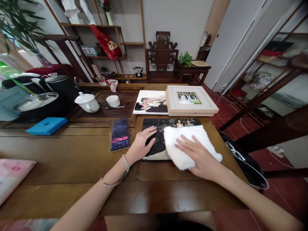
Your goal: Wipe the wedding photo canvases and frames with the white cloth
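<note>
A dark photo panel (158, 138) lies flat on the wooden table (84, 166) before me, a couple pictured near its upper edge. My left hand (143, 142) rests at the panel's left side with fingers stretched out. On the panel's right part lies a white cloth (175, 136), which covers much of the picture. My right hand (196, 154) presses flat on this cloth, fingers spread. Just left of my left hand is a smartphone (119, 134) with its screen lit. Behind the panel are a white-bordered photo print (151, 109) and a pale wooden picture frame (173, 106).
At the left stand a white lidded teapot (88, 102), a small white cup (113, 101), a black kettle (59, 88) and a blue block (47, 125). A pink packet (14, 175) lies at the left edge. A dark wooden chair (274, 128) stands right of the table.
</note>
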`<action>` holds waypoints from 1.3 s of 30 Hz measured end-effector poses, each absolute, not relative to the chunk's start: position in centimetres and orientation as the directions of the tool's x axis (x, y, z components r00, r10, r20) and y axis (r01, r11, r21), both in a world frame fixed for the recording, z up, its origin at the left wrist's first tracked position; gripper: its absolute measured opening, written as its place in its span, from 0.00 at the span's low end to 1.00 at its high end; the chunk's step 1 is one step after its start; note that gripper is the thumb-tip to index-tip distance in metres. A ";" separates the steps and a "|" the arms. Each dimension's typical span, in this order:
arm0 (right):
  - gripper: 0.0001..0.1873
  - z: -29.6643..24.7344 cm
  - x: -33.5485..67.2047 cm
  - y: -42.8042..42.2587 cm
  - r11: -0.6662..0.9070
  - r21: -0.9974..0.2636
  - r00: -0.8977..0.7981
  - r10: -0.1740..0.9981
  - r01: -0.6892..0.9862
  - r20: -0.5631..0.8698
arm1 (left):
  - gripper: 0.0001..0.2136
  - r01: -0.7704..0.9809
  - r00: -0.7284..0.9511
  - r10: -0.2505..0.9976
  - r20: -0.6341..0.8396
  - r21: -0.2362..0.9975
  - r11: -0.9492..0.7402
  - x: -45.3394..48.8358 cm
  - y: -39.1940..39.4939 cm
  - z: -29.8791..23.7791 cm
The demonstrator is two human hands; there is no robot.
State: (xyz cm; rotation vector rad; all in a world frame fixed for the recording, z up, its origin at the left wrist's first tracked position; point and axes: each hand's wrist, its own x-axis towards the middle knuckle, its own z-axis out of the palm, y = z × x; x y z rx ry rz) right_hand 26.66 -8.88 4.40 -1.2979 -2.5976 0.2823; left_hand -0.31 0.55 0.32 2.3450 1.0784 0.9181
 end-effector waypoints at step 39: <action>0.34 4.9 15.9 -4.4 0.620 -0.150 -0.611 0.785 0.770 0.108 | 0.20 0.150 0.028 0.938 0.345 0.927 -0.345 -1.0 1.4 0.3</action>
